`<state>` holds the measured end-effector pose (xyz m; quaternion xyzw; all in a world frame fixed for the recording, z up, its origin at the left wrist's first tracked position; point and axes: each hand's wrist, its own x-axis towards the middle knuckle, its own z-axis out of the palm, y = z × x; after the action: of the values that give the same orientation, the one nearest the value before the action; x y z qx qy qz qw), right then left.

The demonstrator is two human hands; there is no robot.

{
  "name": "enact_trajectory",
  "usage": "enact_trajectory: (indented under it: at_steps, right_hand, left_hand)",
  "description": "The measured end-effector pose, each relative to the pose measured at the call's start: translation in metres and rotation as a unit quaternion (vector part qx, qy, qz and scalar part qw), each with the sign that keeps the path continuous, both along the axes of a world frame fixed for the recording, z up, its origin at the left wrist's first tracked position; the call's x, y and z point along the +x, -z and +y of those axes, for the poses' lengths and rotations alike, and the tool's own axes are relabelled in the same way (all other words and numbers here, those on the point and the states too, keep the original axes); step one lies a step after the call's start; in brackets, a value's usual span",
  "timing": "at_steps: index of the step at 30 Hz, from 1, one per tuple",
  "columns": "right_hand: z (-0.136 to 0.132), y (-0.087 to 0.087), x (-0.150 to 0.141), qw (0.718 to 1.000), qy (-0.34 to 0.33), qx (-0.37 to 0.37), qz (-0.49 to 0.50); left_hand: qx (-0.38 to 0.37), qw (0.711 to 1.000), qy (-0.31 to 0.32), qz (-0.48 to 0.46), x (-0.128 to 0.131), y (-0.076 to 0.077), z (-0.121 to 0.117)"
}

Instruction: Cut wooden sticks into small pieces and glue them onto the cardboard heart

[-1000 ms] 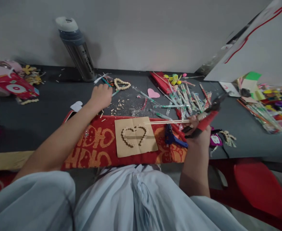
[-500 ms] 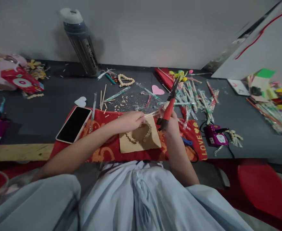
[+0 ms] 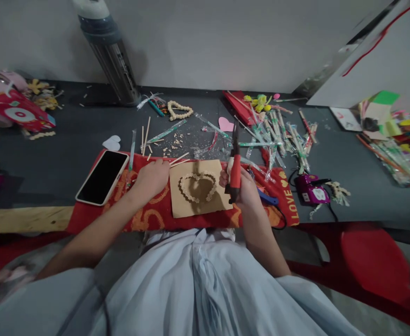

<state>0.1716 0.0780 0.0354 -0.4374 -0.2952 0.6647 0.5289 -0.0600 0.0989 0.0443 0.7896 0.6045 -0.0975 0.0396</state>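
A tan card (image 3: 198, 203) with a heart outline of small wooden pieces (image 3: 197, 185) lies on a red cloth (image 3: 145, 217) at the table's near edge. My right hand (image 3: 242, 186) is closed round red-handled cutters (image 3: 235, 165), blades pointing away, just right of the card. My left hand (image 3: 152, 177) rests on the cloth left of the card, fingers curled by thin wooden sticks (image 3: 179, 160); whether it grips them is unclear.
A black phone (image 3: 102, 176) lies on the cloth's left end. A tall bottle (image 3: 105, 51) stands at the wall. Wrapped sticks (image 3: 278, 140) litter the right; a second stick heart (image 3: 180, 110), a pink paper heart (image 3: 225, 124) and a purple glue gun (image 3: 312, 193) lie nearby.
My left hand came back from the far table to the cloth beside the card, laying sticks there. The right hand brought the cutters leftward to the card. The phone came into view.
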Motion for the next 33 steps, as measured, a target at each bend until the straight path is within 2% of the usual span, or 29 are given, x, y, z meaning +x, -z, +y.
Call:
enact_trajectory:
  at_steps: [4, 8, 10, 13, 18, 21, 29, 31, 33]
  right_hand:
    - [-0.016, 0.005, -0.001, 0.999, -0.005, -0.014, -0.034]
    - [-0.034, 0.01, -0.003, 0.994, -0.055, 0.013, -0.097]
    - [-0.042, 0.007, -0.005, 0.991, -0.069, 0.018, -0.115]
    - [-0.053, 0.0, -0.007, 0.976, -0.125, 0.024, -0.177]
    - [-0.064, -0.002, -0.008, 0.956, -0.191, 0.039, -0.218]
    - [-0.067, 0.0, -0.007, 0.949, -0.198, 0.055, -0.239]
    - [-0.072, -0.003, -0.006, 0.944, -0.207, 0.067, -0.25]
    - [-0.073, -0.002, -0.006, 0.946, -0.208, 0.063, -0.24]
    - [-0.073, -0.002, -0.006, 0.951, -0.211, 0.055, -0.218]
  left_hand:
    - [0.043, 0.999, 0.014, -0.02, -0.002, -0.001, -0.007]
    - [0.066, 0.993, -0.048, -0.086, 0.001, -0.009, -0.015]
    - [0.075, 0.987, -0.076, -0.124, 0.004, -0.013, -0.019]
    - [0.101, 0.974, -0.096, -0.179, 0.008, -0.015, -0.025]
    - [0.141, 0.958, -0.046, -0.245, 0.006, -0.01, -0.035]
    - [0.138, 0.953, -0.021, -0.269, 0.005, -0.008, -0.041]
    - [0.108, 0.941, -0.013, -0.319, 0.003, -0.006, -0.054]
    - [0.093, 0.926, -0.032, -0.364, 0.003, -0.003, -0.054]
    - [0.063, 0.88, -0.083, -0.463, 0.003, 0.001, -0.049]
